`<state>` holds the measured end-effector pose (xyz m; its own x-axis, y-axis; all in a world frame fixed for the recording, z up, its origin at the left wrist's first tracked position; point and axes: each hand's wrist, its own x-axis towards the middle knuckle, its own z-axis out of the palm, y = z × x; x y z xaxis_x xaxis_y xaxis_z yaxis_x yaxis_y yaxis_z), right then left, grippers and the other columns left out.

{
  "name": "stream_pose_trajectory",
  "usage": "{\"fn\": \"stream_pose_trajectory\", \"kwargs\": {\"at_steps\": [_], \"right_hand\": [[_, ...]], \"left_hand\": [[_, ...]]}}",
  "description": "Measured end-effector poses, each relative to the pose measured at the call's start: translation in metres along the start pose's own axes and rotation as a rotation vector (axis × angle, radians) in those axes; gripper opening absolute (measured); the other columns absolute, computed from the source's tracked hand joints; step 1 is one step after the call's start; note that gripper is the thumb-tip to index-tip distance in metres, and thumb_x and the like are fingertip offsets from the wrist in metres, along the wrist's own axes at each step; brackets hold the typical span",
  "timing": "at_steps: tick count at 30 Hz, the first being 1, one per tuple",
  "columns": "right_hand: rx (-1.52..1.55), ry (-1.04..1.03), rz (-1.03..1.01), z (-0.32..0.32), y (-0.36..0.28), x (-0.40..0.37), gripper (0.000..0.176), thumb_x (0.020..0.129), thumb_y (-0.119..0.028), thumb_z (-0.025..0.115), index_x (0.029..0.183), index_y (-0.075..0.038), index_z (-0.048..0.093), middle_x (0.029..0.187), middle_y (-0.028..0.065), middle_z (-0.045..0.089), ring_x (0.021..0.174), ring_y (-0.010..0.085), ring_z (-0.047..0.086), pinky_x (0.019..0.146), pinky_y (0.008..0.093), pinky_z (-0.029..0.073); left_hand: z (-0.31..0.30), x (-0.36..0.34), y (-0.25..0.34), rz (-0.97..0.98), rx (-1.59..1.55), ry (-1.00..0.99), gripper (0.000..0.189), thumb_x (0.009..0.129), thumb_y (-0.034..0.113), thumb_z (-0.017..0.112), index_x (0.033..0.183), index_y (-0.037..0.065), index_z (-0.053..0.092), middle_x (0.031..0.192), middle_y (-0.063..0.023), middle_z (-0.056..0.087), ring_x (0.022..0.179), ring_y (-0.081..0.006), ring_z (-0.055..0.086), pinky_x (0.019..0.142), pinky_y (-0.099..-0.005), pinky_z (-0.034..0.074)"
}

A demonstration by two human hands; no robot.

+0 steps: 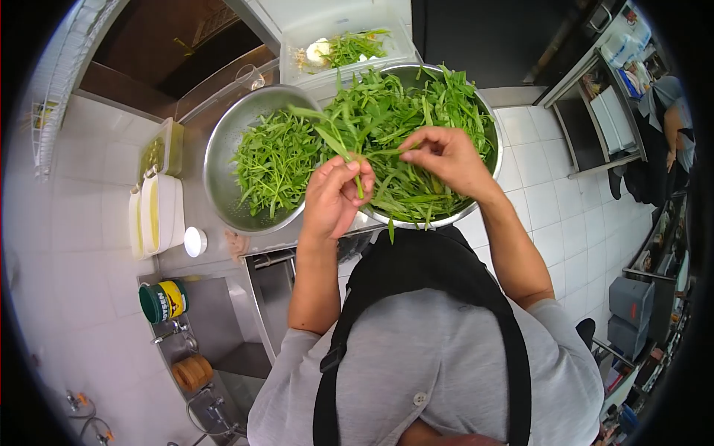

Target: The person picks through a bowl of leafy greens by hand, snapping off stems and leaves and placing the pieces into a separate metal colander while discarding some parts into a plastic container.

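My left hand (338,195) is closed on the stem of a leafy green sprig (336,141), which looks like water spinach. The fingers of my right hand (448,157) pinch the tip of a narrow leaf at the sprig's right side. Both hands are over a large metal bowl (497,152) heaped with long leafy greens (428,100). On its left stands a second metal bowl (217,167) with a smaller pile of picked leaves and short stems (274,160).
Behind the bowls is a clear plastic bin (291,70) with stems and white scraps. White containers (162,212), a small white cup (195,241) and a green-yellow tub (163,300) are at left, near a sink (236,327). Another person (654,160) stands far right by shelving.
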<state>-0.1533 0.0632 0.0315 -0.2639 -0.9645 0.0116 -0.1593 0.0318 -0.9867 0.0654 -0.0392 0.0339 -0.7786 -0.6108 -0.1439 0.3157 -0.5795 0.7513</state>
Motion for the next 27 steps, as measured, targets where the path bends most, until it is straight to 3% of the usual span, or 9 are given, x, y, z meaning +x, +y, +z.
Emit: {"fn": "stream_pose_trajectory", "kwargs": {"at_steps": [3, 8, 12, 14, 17, 20, 21, 25, 27], "right_hand": [[0.025, 0.058, -0.048, -0.013, 0.002, 0.008, 0.016, 0.091, -0.008, 0.076, 0.107, -0.004, 0.078, 0.069, -0.0032, 0.062, 0.060, 0.0052, 0.051, 0.058, 0.0250, 0.043], [-0.381, 0.547, -0.337, -0.033, -0.035, 0.019, 0.018, 0.089, -0.005, 0.073, 0.107, -0.002, 0.077, 0.081, 0.0083, 0.071, 0.070, 0.0204, 0.064, 0.070, 0.0334, 0.053], [-0.587, 0.305, -0.247, -0.038, -0.026, -0.011, 0.013, 0.090, -0.009, 0.071, 0.099, -0.002, 0.077, 0.086, 0.0154, 0.074, 0.078, 0.0304, 0.072, 0.075, 0.0393, 0.056], [-0.750, 0.043, 0.013, -0.019, -0.016, -0.023, 0.014, 0.090, -0.015, 0.070, 0.093, -0.003, 0.077, 0.085, 0.0201, 0.073, 0.082, 0.0362, 0.073, 0.077, 0.0454, 0.057], [-0.881, 0.037, 0.106, 0.003, 0.017, -0.025, 0.017, 0.090, -0.019, 0.071, 0.091, -0.004, 0.078, 0.080, 0.0209, 0.073, 0.079, 0.0391, 0.072, 0.077, 0.0487, 0.058], [-0.903, 0.030, 0.169, 0.019, 0.028, -0.022, 0.017, 0.089, -0.019, 0.072, 0.088, -0.004, 0.077, 0.078, 0.0217, 0.072, 0.078, 0.0410, 0.071, 0.076, 0.0499, 0.057], [-0.902, 0.022, 0.178, 0.023, 0.031, -0.020, 0.018, 0.087, -0.020, 0.072, 0.084, -0.003, 0.077, 0.078, 0.0221, 0.072, 0.077, 0.0409, 0.071, 0.076, 0.0502, 0.057], [-0.740, 0.142, 0.152, 0.017, 0.018, -0.012, 0.019, 0.085, -0.021, 0.075, 0.082, -0.002, 0.076, 0.075, 0.0209, 0.071, 0.072, 0.0377, 0.071, 0.071, 0.0459, 0.056], [-0.622, 0.150, 0.103, 0.006, 0.007, -0.006, 0.019, 0.084, -0.020, 0.077, 0.083, -0.001, 0.075, 0.074, 0.0191, 0.070, 0.069, 0.0328, 0.070, 0.068, 0.0422, 0.055]], "left_hand": [[-0.013, -0.002, 0.008, 0.058, -0.009, 0.027, 0.016, 0.100, 0.012, 0.057, 0.098, 0.000, 0.066, 0.079, -0.0099, 0.064, 0.063, -0.0124, 0.051, 0.055, -0.0251, 0.039], [-0.043, -0.004, 0.037, 0.200, 0.154, 0.210, 0.013, 0.099, 0.010, 0.061, 0.098, 0.000, 0.069, 0.078, -0.0082, 0.066, 0.057, -0.0097, 0.048, 0.051, -0.0231, 0.038], [-0.089, 0.001, 0.066, 0.243, 0.437, 0.451, 0.017, 0.099, 0.010, 0.060, 0.097, -0.002, 0.072, 0.076, -0.0045, 0.066, 0.057, -0.0058, 0.049, 0.051, -0.0209, 0.037], [-0.108, 0.002, 0.074, 0.041, 0.914, 0.558, 0.026, 0.099, 0.017, 0.064, 0.106, -0.006, 0.074, 0.079, -0.0078, 0.070, 0.061, -0.0092, 0.057, 0.055, -0.0248, 0.045], [-0.115, -0.008, 0.065, 0.083, 1.851, 0.798, 0.038, 0.098, 0.026, 0.069, 0.116, -0.007, 0.074, 0.085, -0.0127, 0.074, 0.067, -0.0137, 0.065, 0.063, -0.0301, 0.052], [-0.080, -0.016, 0.045, 0.331, 1.683, 0.718, 0.045, 0.094, 0.032, 0.075, 0.121, -0.004, 0.073, 0.089, -0.0152, 0.075, 0.072, -0.0165, 0.069, 0.069, -0.0331, 0.055], [-0.046, -0.019, 0.039, 0.246, 1.446, 0.683, 0.038, 0.095, 0.027, 0.076, 0.119, -0.003, 0.074, 0.087, -0.0127, 0.075, 0.072, -0.0165, 0.068, 0.067, -0.0304, 0.052], [-0.011, -0.015, -0.012, 0.408, 1.147, 0.212, 0.020, 0.097, 0.012, 0.071, 0.113, 0.001, 0.076, 0.099, -0.0117, 0.074, 0.083, -0.0184, 0.070, 0.065, -0.0276, 0.052], [-0.002, -0.004, -0.035, 0.480, 1.104, -0.037, 0.021, 0.097, 0.012, 0.068, 0.115, 0.003, 0.075, 0.115, -0.0145, 0.070, 0.096, -0.0253, 0.071, 0.076, -0.0335, 0.056]]}}
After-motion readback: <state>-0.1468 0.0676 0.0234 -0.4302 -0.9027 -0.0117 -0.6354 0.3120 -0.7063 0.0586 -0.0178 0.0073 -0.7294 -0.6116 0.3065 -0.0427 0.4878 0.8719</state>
